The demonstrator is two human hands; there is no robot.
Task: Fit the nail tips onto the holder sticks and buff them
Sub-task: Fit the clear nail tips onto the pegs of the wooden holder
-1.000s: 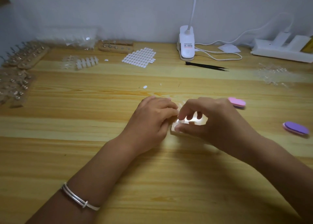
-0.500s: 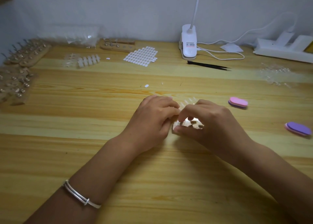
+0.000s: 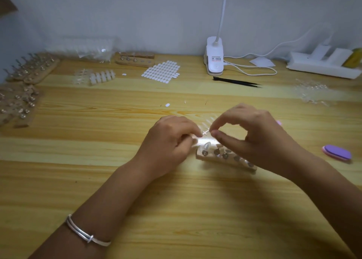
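Observation:
A small wooden holder block (image 3: 225,159) with several metal-topped sticks lies at the table's middle, under my hands. One stick carries a clear nail tip (image 3: 207,145). My left hand (image 3: 170,143) and my right hand (image 3: 252,135) meet above the block's left end, and both pinch a strip of clear nail tips (image 3: 205,132) between thumb and forefinger. More tips of the strip (image 3: 207,122) fan out behind the fingers. A purple buffer block (image 3: 337,152) lies to the right. A pink buffer (image 3: 279,123) peeks out behind my right hand.
Wooden blocks with holder sticks (image 3: 31,68) line the left edge. At the back lie white nail-tip strips (image 3: 101,78), a sheet of adhesive tabs (image 3: 161,71), black tweezers (image 3: 237,81), a clip lamp (image 3: 214,60), a power strip (image 3: 321,64) and clear tip strips (image 3: 311,91).
My right hand has lifted off the block and opened into a pinch above it, uncovering the sticks. The clear strip now sits higher between both hands' fingertips.

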